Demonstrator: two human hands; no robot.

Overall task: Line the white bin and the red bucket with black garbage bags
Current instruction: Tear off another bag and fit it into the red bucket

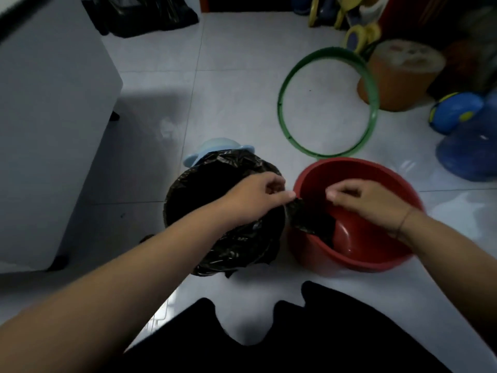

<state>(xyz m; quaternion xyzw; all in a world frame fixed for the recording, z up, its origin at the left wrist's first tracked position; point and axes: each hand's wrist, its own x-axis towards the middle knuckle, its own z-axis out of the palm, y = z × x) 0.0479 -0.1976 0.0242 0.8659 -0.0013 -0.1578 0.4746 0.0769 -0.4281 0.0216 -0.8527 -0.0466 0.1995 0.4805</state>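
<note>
A bin stands on the floor at centre, wrapped over its rim in a black garbage bag (236, 246); its own walls are hidden. To its right stands the red bucket (376, 254). A second black garbage bag (312, 220) hangs folded over the bucket's left rim and down into it. My left hand (255, 197) reaches across the lined bin and pinches the top edge of this second bag. My right hand (368, 200) hovers inside the bucket with fingers curled near the bag; whether it touches the bag is unclear.
A white cabinet (51, 125) fills the left side. A light blue plastic item (212, 150) lies behind the bin. A green hoop (329, 102), an orange stool (400, 76), blue toys (457, 109) and a blue bag (473, 152) crowd the right. More black bags (142, 14) lie at the back.
</note>
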